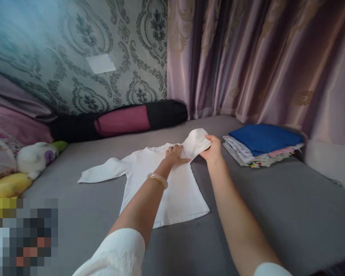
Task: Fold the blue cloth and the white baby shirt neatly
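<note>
A small white long-sleeved shirt (172,195) lies spread on a grey bed sheet (186,249), its neckline toward the wall. One sleeve stretches out flat to the left. My left hand (176,155), with a pale bangle on the wrist, rests on the upper chest of the shirt near the right shoulder, fingers spread. The other sleeve is lifted and bent upward, pinched near its cuff by my right hand (213,147). The fingertips under the cloth are partly hidden.
To the right sits a stack of folded cloth with a blue piece (266,138) on top. A long black and maroon bag (120,120) lies along the patterned wall. Plush toys (36,159) are at the left edge, and purple curtains (247,57) hang behind. The lower left corner is pixelated.
</note>
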`<move>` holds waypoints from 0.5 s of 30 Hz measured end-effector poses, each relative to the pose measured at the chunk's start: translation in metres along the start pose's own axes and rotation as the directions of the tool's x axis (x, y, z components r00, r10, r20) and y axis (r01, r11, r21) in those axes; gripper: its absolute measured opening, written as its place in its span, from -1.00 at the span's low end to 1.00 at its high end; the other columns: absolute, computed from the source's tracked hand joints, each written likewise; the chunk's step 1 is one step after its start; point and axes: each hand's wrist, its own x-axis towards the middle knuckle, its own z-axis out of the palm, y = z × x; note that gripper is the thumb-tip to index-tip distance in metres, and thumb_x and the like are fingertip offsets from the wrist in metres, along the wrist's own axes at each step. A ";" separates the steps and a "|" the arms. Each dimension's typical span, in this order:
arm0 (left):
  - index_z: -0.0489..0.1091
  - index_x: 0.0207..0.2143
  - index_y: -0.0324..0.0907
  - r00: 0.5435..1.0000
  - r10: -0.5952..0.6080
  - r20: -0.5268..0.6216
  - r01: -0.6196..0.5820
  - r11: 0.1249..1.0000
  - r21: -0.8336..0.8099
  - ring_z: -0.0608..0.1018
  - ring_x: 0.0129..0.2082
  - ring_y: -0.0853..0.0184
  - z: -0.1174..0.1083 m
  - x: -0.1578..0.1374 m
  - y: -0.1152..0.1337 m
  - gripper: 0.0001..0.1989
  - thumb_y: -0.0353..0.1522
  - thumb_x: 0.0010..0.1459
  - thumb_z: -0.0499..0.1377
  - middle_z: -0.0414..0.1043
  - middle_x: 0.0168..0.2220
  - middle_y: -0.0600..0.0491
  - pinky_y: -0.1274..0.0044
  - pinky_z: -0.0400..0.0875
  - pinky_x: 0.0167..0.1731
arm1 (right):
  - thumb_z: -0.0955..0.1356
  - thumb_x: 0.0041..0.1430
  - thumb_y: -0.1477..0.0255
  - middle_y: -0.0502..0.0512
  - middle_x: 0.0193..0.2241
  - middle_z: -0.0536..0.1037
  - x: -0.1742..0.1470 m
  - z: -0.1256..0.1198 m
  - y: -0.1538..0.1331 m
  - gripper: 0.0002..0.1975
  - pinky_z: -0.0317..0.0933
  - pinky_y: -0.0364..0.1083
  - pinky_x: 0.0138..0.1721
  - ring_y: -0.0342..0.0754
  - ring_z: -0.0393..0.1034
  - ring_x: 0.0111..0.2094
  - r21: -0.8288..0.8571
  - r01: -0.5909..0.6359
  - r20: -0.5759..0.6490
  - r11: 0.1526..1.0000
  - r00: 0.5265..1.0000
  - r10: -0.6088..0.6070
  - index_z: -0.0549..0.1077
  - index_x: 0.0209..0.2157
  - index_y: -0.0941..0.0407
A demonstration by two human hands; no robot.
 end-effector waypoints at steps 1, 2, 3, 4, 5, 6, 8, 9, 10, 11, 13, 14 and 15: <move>-0.06 0.30 -0.08 1.000 -0.010 0.009 0.010 1.000 0.004 0.04 0.25 -0.15 -0.003 0.001 0.000 -0.04 0.15 -0.06 0.11 -0.12 0.35 -0.13 0.11 -0.01 0.15 | 0.22 0.01 0.53 0.04 -0.51 0.55 -0.001 0.004 0.005 -0.74 0.43 0.04 -0.25 0.00 0.50 -0.39 0.019 -0.012 -0.007 1.000 1.000 0.012 0.44 -0.25 0.16; -0.05 0.30 -0.08 1.000 -0.019 0.019 0.019 1.000 0.008 0.05 0.24 -0.15 -0.006 0.003 0.001 -0.02 0.14 -0.09 0.14 -0.11 0.34 -0.14 0.12 -0.01 0.15 | 0.21 0.01 0.53 0.03 -0.52 0.55 -0.002 0.007 0.009 -0.74 0.42 0.03 -0.25 0.00 0.50 -0.40 0.037 -0.022 -0.015 0.999 1.000 0.023 0.44 -0.25 0.16; -0.04 0.30 -0.08 0.999 -0.025 0.025 0.025 1.000 0.012 0.05 0.24 -0.15 -0.008 0.004 0.002 -0.01 0.12 -0.11 0.17 -0.09 0.33 -0.15 0.12 -0.01 0.15 | 0.21 0.02 0.53 0.03 -0.53 0.54 -0.002 0.009 0.014 -0.74 0.42 0.03 -0.26 -0.01 0.49 -0.42 0.052 -0.030 -0.025 0.998 0.999 0.032 0.44 -0.25 0.16; -0.03 0.29 -0.07 0.999 -0.029 0.029 0.029 0.999 0.014 0.05 0.23 -0.16 -0.011 0.005 0.002 -0.01 0.10 -0.13 0.19 -0.07 0.31 -0.17 0.12 0.00 0.14 | 0.21 0.02 0.53 0.02 -0.54 0.53 -0.002 0.010 0.020 -0.74 0.42 0.01 -0.28 -0.02 0.49 -0.43 0.063 -0.035 -0.034 0.997 0.999 0.037 0.44 -0.25 0.16; -0.02 0.29 -0.07 0.999 -0.031 0.031 0.030 0.999 0.016 0.07 0.22 -0.16 -0.013 0.005 0.002 0.00 0.09 -0.15 0.22 -0.04 0.30 -0.18 0.13 0.01 0.13 | 0.22 0.02 0.52 0.01 -0.54 0.53 0.000 0.010 0.025 -0.75 0.43 0.00 -0.29 -0.03 0.48 -0.44 0.069 -0.035 -0.042 0.997 0.998 0.038 0.43 -0.25 0.15; -0.01 0.29 -0.06 0.999 -0.028 0.028 0.028 0.999 0.016 0.08 0.21 -0.17 -0.014 0.006 0.003 0.00 0.07 -0.16 0.23 -0.01 0.28 -0.19 0.13 0.02 0.12 | 0.22 0.02 0.52 0.00 -0.55 0.52 0.001 0.010 0.031 -0.75 0.43 -0.01 -0.31 -0.03 0.48 -0.45 0.072 -0.030 -0.051 0.997 0.998 0.033 0.43 -0.25 0.14; 0.05 0.26 -0.05 1.000 -0.024 0.018 0.024 1.000 0.012 0.12 0.19 -0.17 -0.015 0.009 0.002 -0.02 0.03 -0.19 0.27 0.04 0.24 -0.20 0.13 0.04 0.11 | 0.24 0.02 0.50 -0.01 -0.56 0.51 0.006 0.008 0.042 -0.77 0.43 -0.04 -0.35 -0.04 0.47 -0.46 0.068 -0.011 -0.061 0.998 0.998 0.015 0.43 -0.26 0.14; 0.08 0.25 -0.05 1.000 -0.025 0.012 0.025 1.000 0.009 0.14 0.17 -0.17 -0.014 0.010 0.001 -0.05 0.01 -0.20 0.28 0.06 0.23 -0.20 0.12 0.05 0.10 | 0.25 0.03 0.48 -0.01 -0.56 0.51 0.008 0.007 0.048 -0.78 0.42 -0.05 -0.36 -0.05 0.46 -0.46 0.062 0.001 -0.060 0.998 0.998 0.003 0.42 -0.26 0.13; 0.12 0.23 -0.05 1.000 -0.026 0.004 0.026 1.000 0.005 0.15 0.17 -0.17 -0.013 0.011 0.000 -0.07 -0.02 -0.21 0.30 0.07 0.22 -0.19 0.12 0.06 0.09 | 0.25 0.03 0.47 -0.01 -0.55 0.51 0.009 0.005 0.053 -0.79 0.42 -0.05 -0.37 -0.05 0.46 -0.47 0.053 0.014 -0.055 0.998 0.998 -0.011 0.42 -0.26 0.13; 0.15 0.20 -0.05 1.000 -0.028 -0.005 0.028 1.000 0.001 0.15 0.16 -0.17 -0.010 0.013 -0.001 -0.10 -0.05 -0.21 0.31 0.08 0.21 -0.19 0.11 0.07 0.09 | 0.25 0.03 0.45 -0.01 -0.55 0.51 0.010 0.005 0.057 -0.79 0.42 -0.05 -0.37 -0.05 0.46 -0.46 0.042 0.027 -0.046 0.999 0.999 -0.025 0.42 -0.26 0.13; 0.18 0.18 -0.06 0.999 -0.026 -0.030 0.025 1.000 -0.012 0.15 0.17 -0.17 -0.005 0.013 -0.003 -0.15 -0.11 -0.21 0.32 0.08 0.21 -0.19 0.11 0.09 0.08 | 0.25 0.04 0.44 -0.01 -0.54 0.51 0.011 0.004 0.065 -0.78 0.42 -0.05 -0.36 -0.04 0.46 -0.45 0.025 0.047 -0.034 0.999 0.998 -0.046 0.42 -0.25 0.13; 0.18 0.18 -0.08 0.998 -0.022 -0.050 0.021 1.000 -0.022 0.15 0.17 -0.16 -0.001 0.012 -0.005 -0.16 -0.13 -0.20 0.32 0.08 0.22 -0.19 0.11 0.10 0.08 | 0.24 0.05 0.45 -0.01 -0.53 0.52 0.011 0.005 0.068 -0.77 0.42 -0.05 -0.34 -0.05 0.47 -0.44 0.025 0.049 -0.038 0.999 0.998 -0.048 0.42 -0.24 0.13; 0.17 0.18 -0.09 0.997 -0.016 -0.074 0.013 0.999 -0.038 0.14 0.18 -0.16 0.002 0.010 -0.006 -0.17 -0.15 -0.19 0.31 0.07 0.22 -0.20 0.11 0.10 0.09 | 0.22 0.06 0.46 -0.01 -0.52 0.52 0.011 0.006 0.070 -0.76 0.42 -0.07 -0.33 -0.06 0.47 -0.43 0.029 0.048 -0.046 0.998 0.998 -0.047 0.42 -0.23 0.13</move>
